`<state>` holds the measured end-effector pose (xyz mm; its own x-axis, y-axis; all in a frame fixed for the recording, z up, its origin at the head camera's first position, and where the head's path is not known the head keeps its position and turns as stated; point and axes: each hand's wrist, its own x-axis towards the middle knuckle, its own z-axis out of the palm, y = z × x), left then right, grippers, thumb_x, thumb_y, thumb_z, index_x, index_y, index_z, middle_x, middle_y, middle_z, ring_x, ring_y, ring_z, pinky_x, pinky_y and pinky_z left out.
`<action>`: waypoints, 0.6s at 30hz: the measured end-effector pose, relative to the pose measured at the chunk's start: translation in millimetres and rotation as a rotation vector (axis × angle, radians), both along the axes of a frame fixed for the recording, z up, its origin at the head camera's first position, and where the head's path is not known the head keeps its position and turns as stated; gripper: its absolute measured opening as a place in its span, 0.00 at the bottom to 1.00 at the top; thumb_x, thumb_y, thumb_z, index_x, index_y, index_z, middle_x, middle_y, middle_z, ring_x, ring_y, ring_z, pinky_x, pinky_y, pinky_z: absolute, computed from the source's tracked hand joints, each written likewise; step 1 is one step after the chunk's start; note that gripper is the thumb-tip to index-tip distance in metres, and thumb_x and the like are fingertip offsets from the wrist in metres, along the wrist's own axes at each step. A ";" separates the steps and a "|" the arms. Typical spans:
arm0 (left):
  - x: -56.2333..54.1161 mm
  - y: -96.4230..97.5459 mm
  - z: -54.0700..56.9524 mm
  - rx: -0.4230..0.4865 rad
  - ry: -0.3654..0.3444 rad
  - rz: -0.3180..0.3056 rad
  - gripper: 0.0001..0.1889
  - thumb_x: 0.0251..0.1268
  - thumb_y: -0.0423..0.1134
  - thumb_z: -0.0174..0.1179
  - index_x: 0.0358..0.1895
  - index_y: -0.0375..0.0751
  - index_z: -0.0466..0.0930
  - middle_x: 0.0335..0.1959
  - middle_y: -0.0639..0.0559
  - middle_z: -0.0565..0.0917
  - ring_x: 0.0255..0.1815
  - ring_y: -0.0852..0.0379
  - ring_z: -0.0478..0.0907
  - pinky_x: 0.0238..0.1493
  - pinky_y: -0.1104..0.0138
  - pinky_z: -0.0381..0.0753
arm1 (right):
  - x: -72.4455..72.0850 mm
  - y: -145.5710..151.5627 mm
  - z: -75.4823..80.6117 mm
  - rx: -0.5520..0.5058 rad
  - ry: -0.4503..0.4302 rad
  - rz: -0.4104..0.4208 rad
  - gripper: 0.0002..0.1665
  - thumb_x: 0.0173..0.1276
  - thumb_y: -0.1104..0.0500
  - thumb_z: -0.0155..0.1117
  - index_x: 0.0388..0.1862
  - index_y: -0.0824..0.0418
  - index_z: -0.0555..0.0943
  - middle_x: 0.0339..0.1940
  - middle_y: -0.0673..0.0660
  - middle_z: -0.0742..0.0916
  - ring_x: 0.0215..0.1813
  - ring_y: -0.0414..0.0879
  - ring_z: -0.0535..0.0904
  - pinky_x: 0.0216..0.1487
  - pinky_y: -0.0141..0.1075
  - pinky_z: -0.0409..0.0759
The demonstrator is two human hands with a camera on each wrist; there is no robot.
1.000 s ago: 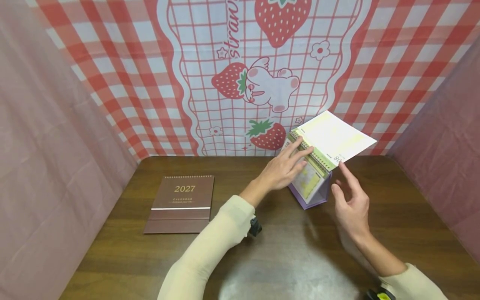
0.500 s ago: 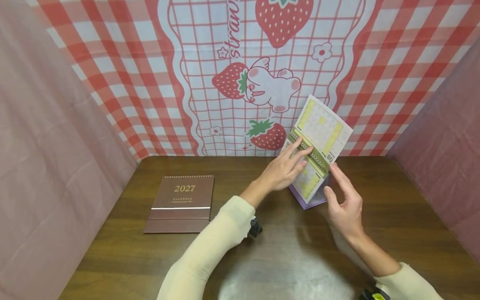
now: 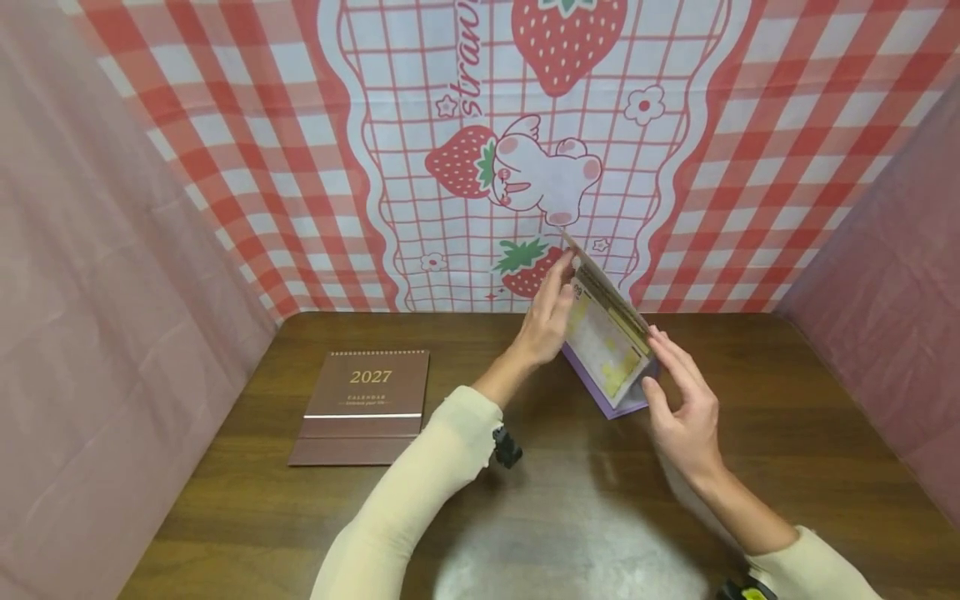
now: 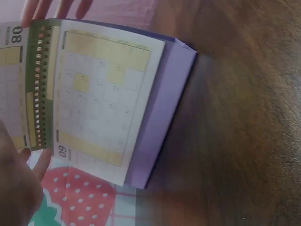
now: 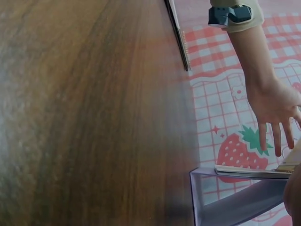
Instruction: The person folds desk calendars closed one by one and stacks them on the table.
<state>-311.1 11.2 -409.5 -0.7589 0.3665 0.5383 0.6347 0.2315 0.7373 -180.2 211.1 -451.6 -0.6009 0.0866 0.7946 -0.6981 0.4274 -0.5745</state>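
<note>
A desk calendar (image 3: 606, 342) with a purple stand (image 4: 162, 113) stands tilted on the table at the right. Its lower page (image 4: 101, 99) reads 09, and the page beyond the spiral binding (image 4: 41, 89) reads 08. My left hand (image 3: 546, 317) is at the binding's far left end, its fingers extended; the left wrist view shows part of this hand (image 4: 16, 183) beside the 09 corner. My right hand (image 3: 684, 417) has its fingertips at the near right end of the binding, thumb apart. In the head view the raised pages are seen nearly edge-on.
A brown 2027 calendar (image 3: 363, 408) lies at the left of the wooden table (image 3: 555, 517). Behind the table hangs a strawberry-patterned cloth (image 3: 405, 167), close to the purple calendar. Pink curtains (image 3: 112, 333) line both sides.
The raised calendar pages have swung over, from a wide-open face to a thin edge in the head view. My left hand has shifted left off the binding; my right hand has moved slightly left.
</note>
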 end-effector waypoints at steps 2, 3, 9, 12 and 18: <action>-1.4 -1.6 1.8 0.068 -0.006 0.031 0.65 0.72 0.88 0.11 0.93 0.36 0.44 0.95 0.35 0.53 0.95 0.35 0.56 0.94 0.42 0.63 | -0.5 -0.6 -0.5 0.008 0.011 0.009 0.33 0.67 0.84 0.64 0.72 0.76 0.83 0.77 0.71 0.86 0.86 0.36 0.76 0.89 0.30 0.69; -2.2 -2.5 2.3 0.105 -0.007 0.045 0.66 0.71 0.89 0.11 0.93 0.35 0.44 0.95 0.34 0.53 0.95 0.34 0.57 0.91 0.40 0.68 | -0.6 -0.8 -0.7 0.011 0.015 0.012 0.34 0.66 0.84 0.64 0.72 0.76 0.83 0.76 0.74 0.85 0.86 0.37 0.76 0.90 0.30 0.69; -7.8 -9.9 0.7 0.257 -0.007 0.154 0.68 0.69 0.90 0.12 0.92 0.33 0.43 0.93 0.30 0.57 0.91 0.30 0.63 0.79 0.36 0.82 | -1.5 -1.4 -3.0 0.034 0.039 0.002 0.33 0.64 0.85 0.64 0.70 0.77 0.84 0.74 0.79 0.84 0.87 0.37 0.75 0.89 0.28 0.69; -9.1 -11.4 -1.3 0.292 -0.001 0.226 0.67 0.71 0.89 0.13 0.91 0.32 0.46 0.89 0.31 0.66 0.88 0.33 0.69 0.85 0.40 0.75 | -1.3 -1.0 -4.4 0.038 0.039 -0.004 0.32 0.64 0.84 0.65 0.69 0.77 0.84 0.76 0.78 0.84 0.86 0.36 0.75 0.87 0.26 0.71; -7.4 -13.1 -7.2 0.334 -0.019 0.367 0.52 0.86 0.77 0.16 0.89 0.38 0.57 0.77 0.39 0.83 0.70 0.40 0.83 0.70 0.52 0.83 | -2.2 -0.3 -6.6 0.035 0.037 -0.002 0.31 0.63 0.84 0.66 0.67 0.77 0.86 0.77 0.77 0.83 0.85 0.37 0.76 0.84 0.24 0.72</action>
